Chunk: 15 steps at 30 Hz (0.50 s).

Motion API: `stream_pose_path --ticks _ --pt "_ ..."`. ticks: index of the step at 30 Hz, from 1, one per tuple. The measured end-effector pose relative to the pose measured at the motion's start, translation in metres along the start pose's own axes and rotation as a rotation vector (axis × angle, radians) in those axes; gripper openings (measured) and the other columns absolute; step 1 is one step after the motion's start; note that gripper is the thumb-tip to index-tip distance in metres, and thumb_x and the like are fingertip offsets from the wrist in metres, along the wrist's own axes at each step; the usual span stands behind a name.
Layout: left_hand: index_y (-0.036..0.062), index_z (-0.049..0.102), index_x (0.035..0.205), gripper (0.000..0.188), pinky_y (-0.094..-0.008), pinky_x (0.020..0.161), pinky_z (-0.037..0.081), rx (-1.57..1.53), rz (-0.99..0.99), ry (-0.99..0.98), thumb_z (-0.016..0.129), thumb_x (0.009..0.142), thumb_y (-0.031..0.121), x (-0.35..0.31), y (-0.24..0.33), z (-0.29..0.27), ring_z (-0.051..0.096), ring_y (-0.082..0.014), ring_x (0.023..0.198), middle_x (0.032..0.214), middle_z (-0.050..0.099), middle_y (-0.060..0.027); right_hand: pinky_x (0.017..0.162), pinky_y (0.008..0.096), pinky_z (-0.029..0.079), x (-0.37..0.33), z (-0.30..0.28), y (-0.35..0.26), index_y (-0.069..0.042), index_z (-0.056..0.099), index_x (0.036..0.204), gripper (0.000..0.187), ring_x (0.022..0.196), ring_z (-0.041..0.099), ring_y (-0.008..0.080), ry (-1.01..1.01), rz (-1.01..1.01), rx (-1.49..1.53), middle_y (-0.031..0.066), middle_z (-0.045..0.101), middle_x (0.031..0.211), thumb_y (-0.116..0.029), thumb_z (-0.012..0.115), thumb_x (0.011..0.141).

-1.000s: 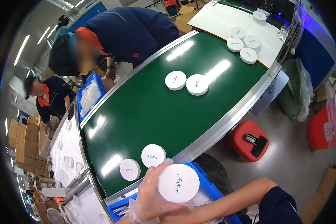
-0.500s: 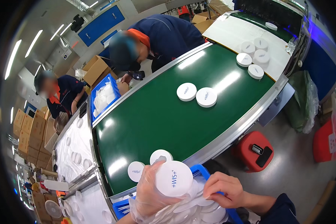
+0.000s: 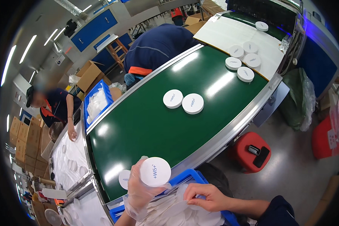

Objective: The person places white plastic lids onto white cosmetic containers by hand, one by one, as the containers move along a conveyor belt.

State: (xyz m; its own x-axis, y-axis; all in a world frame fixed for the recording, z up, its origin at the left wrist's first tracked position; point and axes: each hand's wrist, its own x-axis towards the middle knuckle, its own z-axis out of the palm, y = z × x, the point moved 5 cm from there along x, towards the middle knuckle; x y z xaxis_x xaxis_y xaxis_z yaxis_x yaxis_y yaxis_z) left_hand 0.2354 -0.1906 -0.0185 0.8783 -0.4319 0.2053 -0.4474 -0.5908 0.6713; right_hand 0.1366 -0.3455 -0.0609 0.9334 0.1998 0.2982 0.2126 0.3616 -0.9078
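Observation:
My left hand (image 3: pixel 138 190), in a clear plastic glove, grips a flat round white jar (image 3: pixel 155 172) with blue print on its face, tilted toward me above the near edge of the green belt. My bare right hand (image 3: pixel 208 197) is to the right of it, thumb and fingers pinching the edge of a thin white disc (image 3: pixel 178 206). Under both hands, a blue bin (image 3: pixel 192 175) holds a heap of similar thin white discs (image 3: pixel 164 217). Partly behind my left hand, another white jar (image 3: pixel 124 179) lies on the belt.
On the green belt (image 3: pixel 139 132), a pair of white jars (image 3: pixel 193 104) lies mid-belt, with several more at the far end. Across it, a person (image 3: pixel 158 47) bends low beside a second blue bin (image 3: pixel 108 92). A red bin (image 3: pixel 250 150) stands on the floor at right.
The held jar has turned more upright and shifted left in view. My right hand has moved left, pinching a disc. The person opposite has bent lower; another reaches over the white table.

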Motion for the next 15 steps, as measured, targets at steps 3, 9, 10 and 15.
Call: stream_pose_path --ticks 3,9,10,15 --pt "0.0030 0.043 0.118 0.084 -0.0306 0.081 0.045 0.010 -0.032 0.005 0.085 0.045 0.013 -0.004 -0.006 0.000 0.055 -0.0235 0.093 0.103 0.051 -0.0111 0.068 0.0255 0.041 -0.001 0.003 0.006 0.001 0.053 0.080 0.002 0.079 0.051 0.0160 0.000 0.030 -0.001 0.0073 0.054 0.084 0.001 0.055 0.082" --pt "0.0005 0.035 0.126 0.091 -0.0300 0.090 0.041 -0.267 -0.186 -0.017 0.083 0.049 0.010 -0.013 -0.010 -0.001 0.051 -0.0209 0.106 0.116 0.049 -0.0120 0.073 0.0277 0.042 0.007 0.000 0.002 0.001 0.055 0.080 0.003 0.087 0.051 0.0184 0.030 0.039 -0.146 0.0090 0.054 0.092 0.001 0.058 0.079" --pt "0.0001 0.034 0.127 0.092 -0.0298 0.091 0.040 -0.298 -0.205 -0.109 0.083 0.050 0.009 -0.015 -0.006 0.002 0.050 -0.0202 0.108 0.119 0.047 -0.0121 0.076 0.0284 0.042 0.007 -0.004 -0.003 0.000 0.056 0.080 0.003 0.094 0.049 0.0198 0.147 -0.005 -0.235 0.0113 0.052 0.100 0.001 0.059 0.078" --pt "0.0016 0.036 0.126 0.091 -0.0297 0.089 0.042 -0.365 -0.293 -0.252 0.085 0.051 0.016 -0.023 0.026 -0.001 0.051 -0.0177 0.105 0.115 0.051 -0.0107 0.089 0.0302 0.039 0.011 -0.003 0.013 -0.003 0.060 0.085 0.007 0.113 0.042 0.0195 0.018 0.286 0.197 0.0149 0.038 0.127 0.000 0.061 0.078"
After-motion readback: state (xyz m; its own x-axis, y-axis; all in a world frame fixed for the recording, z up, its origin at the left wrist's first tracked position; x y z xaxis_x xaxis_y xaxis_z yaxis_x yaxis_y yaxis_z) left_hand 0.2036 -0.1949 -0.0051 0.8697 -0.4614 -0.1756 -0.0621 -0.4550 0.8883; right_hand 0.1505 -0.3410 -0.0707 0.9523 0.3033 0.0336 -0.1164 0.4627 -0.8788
